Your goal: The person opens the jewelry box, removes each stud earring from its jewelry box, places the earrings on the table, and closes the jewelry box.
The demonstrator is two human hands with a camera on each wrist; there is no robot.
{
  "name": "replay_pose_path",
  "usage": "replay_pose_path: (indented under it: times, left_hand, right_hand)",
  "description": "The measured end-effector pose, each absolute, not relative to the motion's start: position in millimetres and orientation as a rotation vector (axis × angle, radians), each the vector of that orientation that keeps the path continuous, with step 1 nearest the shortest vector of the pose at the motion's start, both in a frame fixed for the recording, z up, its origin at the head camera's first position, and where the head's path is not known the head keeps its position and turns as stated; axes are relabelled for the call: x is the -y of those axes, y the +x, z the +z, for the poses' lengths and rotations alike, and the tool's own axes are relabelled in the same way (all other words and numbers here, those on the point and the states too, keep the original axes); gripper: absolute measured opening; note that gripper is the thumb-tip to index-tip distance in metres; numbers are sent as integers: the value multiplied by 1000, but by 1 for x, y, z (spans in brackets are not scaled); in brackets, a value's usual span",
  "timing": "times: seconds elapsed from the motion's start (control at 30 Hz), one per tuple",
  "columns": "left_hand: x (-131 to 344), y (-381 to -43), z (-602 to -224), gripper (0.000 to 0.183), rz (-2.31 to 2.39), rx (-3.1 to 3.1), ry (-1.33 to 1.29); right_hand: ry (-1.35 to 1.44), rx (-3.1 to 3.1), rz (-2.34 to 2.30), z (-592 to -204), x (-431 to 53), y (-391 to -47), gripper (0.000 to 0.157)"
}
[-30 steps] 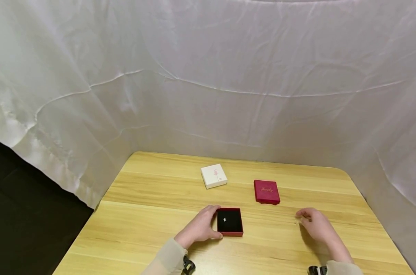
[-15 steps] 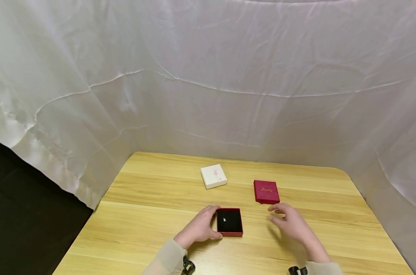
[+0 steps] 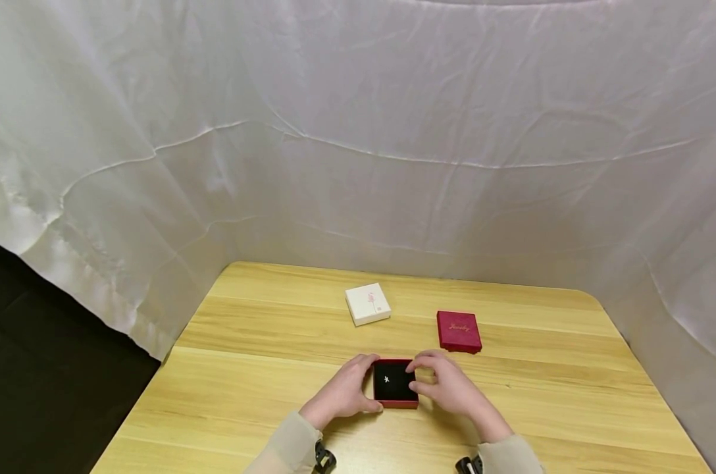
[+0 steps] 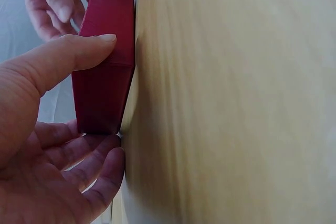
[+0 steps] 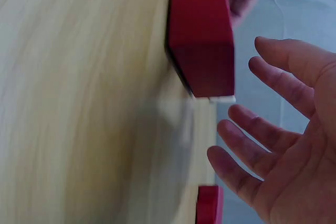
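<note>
A small red jewellery box (image 3: 396,404) lies lidless on the table, its black insert (image 3: 396,390) bearing a tiny silvery piece (image 3: 386,379) at the left. My left hand (image 3: 345,390) grips the box from its left side. In the left wrist view, the thumb (image 4: 86,52) presses one red side while the fingers curl behind a corner. My right hand (image 3: 447,387) hovers at the box's right edge, thumb and index finger apart over the insert. The right wrist view has its fingers (image 5: 247,150) loosely spread beside the box, with nothing visible between them.
A red lid (image 3: 459,330) with gold lettering lies behind the right hand. Farther back is a white box (image 3: 368,303) with a pink print. Pale cloth (image 3: 358,164) hangs behind the wooden table (image 3: 251,368).
My right hand has swept left across the table, from right of the red lid to the box's right edge, its fingers spreading. The left hand and box have stayed put.
</note>
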State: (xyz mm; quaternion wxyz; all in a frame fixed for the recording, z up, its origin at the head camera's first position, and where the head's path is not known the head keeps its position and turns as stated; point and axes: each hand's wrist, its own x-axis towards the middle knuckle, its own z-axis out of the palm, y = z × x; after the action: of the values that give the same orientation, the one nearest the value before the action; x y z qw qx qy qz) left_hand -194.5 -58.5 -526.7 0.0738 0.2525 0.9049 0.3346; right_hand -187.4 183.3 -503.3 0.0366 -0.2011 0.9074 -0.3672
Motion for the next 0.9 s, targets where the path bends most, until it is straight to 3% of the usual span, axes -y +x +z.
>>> replay_pose_path:
  times: [0.9]
  left_hand:
    - [58,-196,-527,83,991,-2719,774]
  right_hand:
    - [-714,-2825,-941,-522,-146,-206,16]
